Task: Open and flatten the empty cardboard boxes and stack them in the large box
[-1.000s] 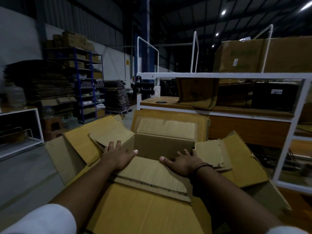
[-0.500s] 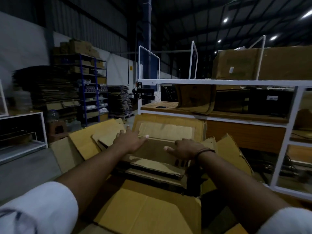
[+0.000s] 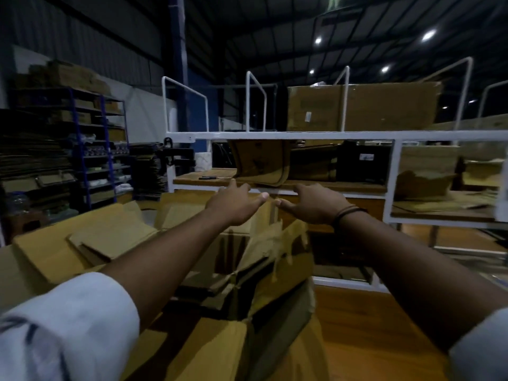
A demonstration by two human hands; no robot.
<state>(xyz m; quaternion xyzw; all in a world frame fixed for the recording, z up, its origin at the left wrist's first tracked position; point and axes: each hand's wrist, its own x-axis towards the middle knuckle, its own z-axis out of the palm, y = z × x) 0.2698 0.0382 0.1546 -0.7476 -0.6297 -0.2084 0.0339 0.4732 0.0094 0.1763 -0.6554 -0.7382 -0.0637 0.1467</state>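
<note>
Both our hands out, empty, over the large box.
Our left hand (image 3: 233, 206) and right hand (image 3: 316, 207) stretch forward side by side, fingers straight, thumbs nearly meeting, gripping nothing. Below them the large box (image 3: 209, 350) stands open with flattened cardboard (image 3: 211, 287) stacked inside. Just beyond, a white rack (image 3: 302, 136) carries a curled cardboard sheet (image 3: 261, 163).

Warehouse interior, dim.
- White metal rack (image 3: 302, 136) with wooden shelves (image 3: 357, 186): just beyond left hand (image 3: 233, 204) and right hand (image 3: 316, 206).
- Blue steel shelving (image 3: 105, 149), stocked: far left of left hand.
- Corrugated wall (image 3: 82, 42), blue column (image 3: 178, 37): above left hand.
- Round ceiling lights (image 3: 428, 35), dark roof: high above right hand.
</note>
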